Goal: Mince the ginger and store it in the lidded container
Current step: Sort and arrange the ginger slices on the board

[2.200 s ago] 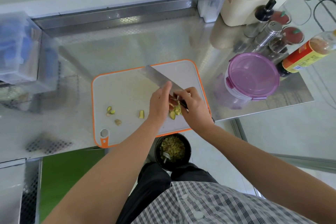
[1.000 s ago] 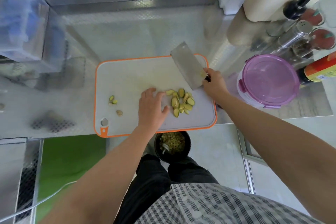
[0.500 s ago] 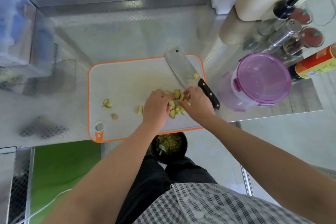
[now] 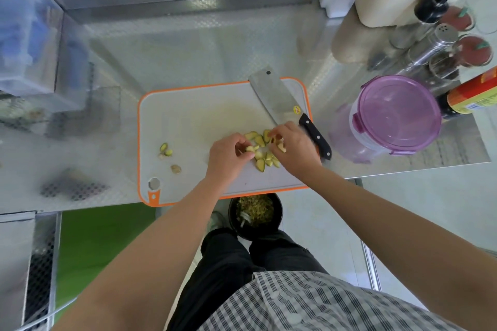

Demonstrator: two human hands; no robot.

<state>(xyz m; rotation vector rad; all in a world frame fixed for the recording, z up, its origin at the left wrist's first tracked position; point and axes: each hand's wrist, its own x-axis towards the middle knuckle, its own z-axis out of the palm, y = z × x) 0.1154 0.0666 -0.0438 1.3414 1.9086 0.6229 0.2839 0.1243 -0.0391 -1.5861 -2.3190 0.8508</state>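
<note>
Several yellow-green ginger slices [image 4: 261, 153] lie in a pile on the white cutting board [image 4: 193, 121] with an orange rim. My left hand [image 4: 228, 158] pinches a slice at the pile's left side. From the right, my right hand [image 4: 294, 150] pinches other slices with curled fingers. The cleaver [image 4: 277, 99] lies flat on the board's far right corner, its black handle just beyond my right hand, untouched. The container with a purple lid [image 4: 398, 115] stands shut to the right of the board.
A few stray ginger bits [image 4: 166, 152] lie at the board's left. Bottles, shakers and a cream caddy [image 4: 382, 8] crowd the back right. A black bin [image 4: 255, 215] of scraps sits below the counter edge. Clear plastic boxes [image 4: 24, 35] stand at the left.
My right hand set the cleaver down flat on the board and joined my left hand at the ginger pile. Both hands now gather slices together.
</note>
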